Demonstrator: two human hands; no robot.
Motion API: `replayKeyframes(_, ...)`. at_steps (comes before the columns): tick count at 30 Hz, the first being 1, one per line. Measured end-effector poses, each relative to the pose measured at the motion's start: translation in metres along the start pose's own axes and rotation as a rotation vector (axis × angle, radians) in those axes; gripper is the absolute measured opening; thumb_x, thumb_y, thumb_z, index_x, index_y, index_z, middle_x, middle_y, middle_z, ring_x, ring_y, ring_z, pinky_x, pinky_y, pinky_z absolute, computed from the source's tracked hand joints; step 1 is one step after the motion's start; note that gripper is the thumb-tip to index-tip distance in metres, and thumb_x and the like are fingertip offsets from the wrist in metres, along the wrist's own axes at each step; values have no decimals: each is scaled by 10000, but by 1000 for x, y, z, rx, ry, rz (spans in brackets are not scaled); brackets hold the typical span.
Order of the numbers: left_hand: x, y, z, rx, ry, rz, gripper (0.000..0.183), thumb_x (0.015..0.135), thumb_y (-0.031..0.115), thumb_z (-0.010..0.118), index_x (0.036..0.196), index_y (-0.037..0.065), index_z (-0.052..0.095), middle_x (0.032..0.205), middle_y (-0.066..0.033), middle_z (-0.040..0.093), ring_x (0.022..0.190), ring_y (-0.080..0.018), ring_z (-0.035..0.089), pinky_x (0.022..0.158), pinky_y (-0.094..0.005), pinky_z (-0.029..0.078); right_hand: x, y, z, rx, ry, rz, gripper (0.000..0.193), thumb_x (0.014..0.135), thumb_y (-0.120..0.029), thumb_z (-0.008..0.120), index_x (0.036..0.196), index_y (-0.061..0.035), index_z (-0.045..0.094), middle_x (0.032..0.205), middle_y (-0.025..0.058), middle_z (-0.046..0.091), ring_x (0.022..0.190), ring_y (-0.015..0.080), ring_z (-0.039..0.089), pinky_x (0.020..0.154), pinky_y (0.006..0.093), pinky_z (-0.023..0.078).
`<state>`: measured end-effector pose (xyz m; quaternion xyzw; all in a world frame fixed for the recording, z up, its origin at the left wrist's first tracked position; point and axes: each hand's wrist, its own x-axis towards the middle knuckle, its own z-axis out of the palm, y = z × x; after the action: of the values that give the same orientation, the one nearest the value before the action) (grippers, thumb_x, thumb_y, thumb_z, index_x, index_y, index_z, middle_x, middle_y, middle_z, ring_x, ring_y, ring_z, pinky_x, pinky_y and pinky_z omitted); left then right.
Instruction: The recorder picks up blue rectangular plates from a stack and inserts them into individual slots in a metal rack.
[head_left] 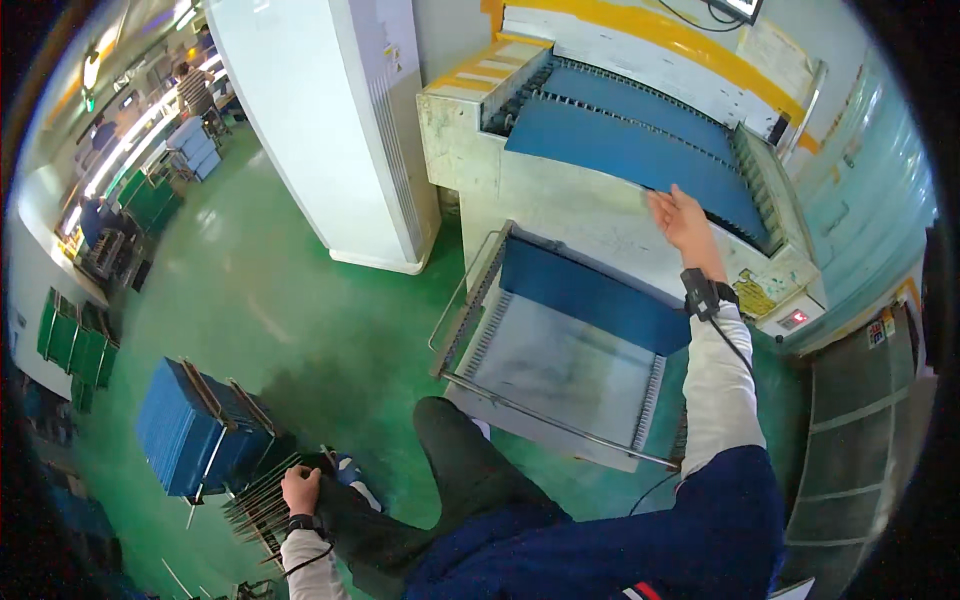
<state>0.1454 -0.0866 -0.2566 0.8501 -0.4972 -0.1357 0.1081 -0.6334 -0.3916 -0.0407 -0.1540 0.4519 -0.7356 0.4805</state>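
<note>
At the front edge of a blue panel (pixel 620 155), my right hand (pixel 685 225) reaches out with its fingers closed on the edge. The panel lies on the roller bed of a pale machine (pixel 530 200), and its near left corner sticks out over the front. Low on the left, my left hand (pixel 300 490) is beside my knee, fingers curled, above a slotted wire rack (pixel 262 505). Whether those fingers hold anything is hidden. Behind that rack stands a stack of upright blue panels (pixel 195 430).
Below the machine stands a metal-framed cart (pixel 560 390) with toothed side strips and a blue panel (pixel 590 285) at its back. A tall white cabinet (pixel 320 130) is left of the machine. Far left, people work at lit benches (pixel 130 150). Clear plastic sheeting (pixel 870 190) hangs at right.
</note>
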Motion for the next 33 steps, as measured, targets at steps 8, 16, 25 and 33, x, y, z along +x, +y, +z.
replayKeyframes(8,-1,3,1,2,22,16,309,684,337,674,787,46,652,895,-136,613,845,-331,570,771,-420,460,0,-3,12,-426,-32,-32,340,919,-329,504,964,-6,601,956,141,656,820,219,627,672,312,492)
replayKeyframes(16,5,-4,9,55,-22,-1,303,692,351,666,798,67,662,934,-114,619,913,-329,555,798,-421,452,11,11,29,-1716,176,-981,339,854,-381,539,1112,-177,620,1155,70,600,1094,285,520,899,448,407)
replayKeyframes(25,10,-2,10,-2,-40,3,306,684,345,661,764,50,648,910,-127,620,882,-319,562,790,-419,442,18,18,36,-1829,270,-876,399,853,-455,492,1180,-253,597,1299,57,512,1204,294,441,1008,488,296)
replayKeyframes(33,14,-14,18,3,-21,32,303,681,330,676,762,39,660,865,-153,618,852,-342,579,761,-432,456,21,24,33,-1842,295,-1028,397,880,-436,462,1192,-224,582,1285,73,521,1207,295,443,1012,469,295)
